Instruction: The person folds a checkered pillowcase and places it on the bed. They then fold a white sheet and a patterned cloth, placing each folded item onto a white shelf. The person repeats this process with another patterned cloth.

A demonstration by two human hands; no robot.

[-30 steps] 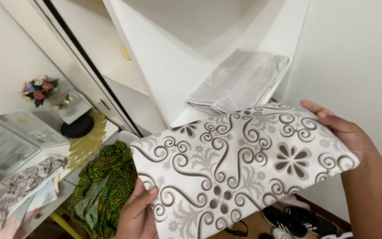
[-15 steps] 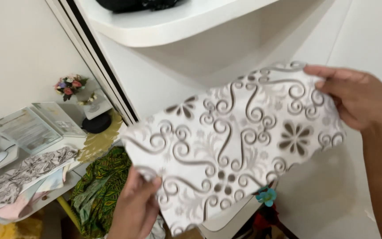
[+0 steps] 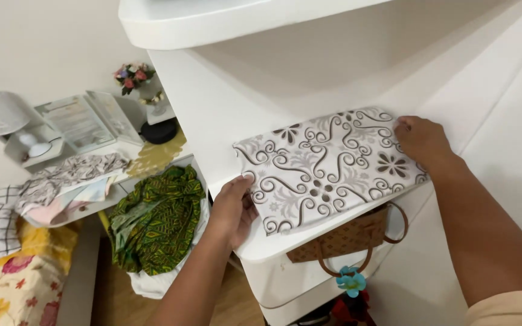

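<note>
A folded cloth (image 3: 327,169), white with brown scrolls and flowers, lies flat on a white shelf (image 3: 237,115) of a cupboard. My left hand (image 3: 234,208) grips its near left corner at the shelf's front edge. My right hand (image 3: 421,142) rests on its far right edge, fingers pressed on the fabric. Above, another white shelf (image 3: 212,24) juts out.
A brown handbag (image 3: 348,238) with a blue flower charm (image 3: 351,282) sits under the shelf. A green patterned cloth (image 3: 155,217) is heaped to the left. Further left are a table with folded cloths (image 3: 67,178), a small flower pot (image 3: 134,75) and a flowered bedsheet (image 3: 7,290).
The patterned cloth, held up in the air before, has come down onto a lower shelf. My view has dropped, and both hands stay on the cloth's ends.
</note>
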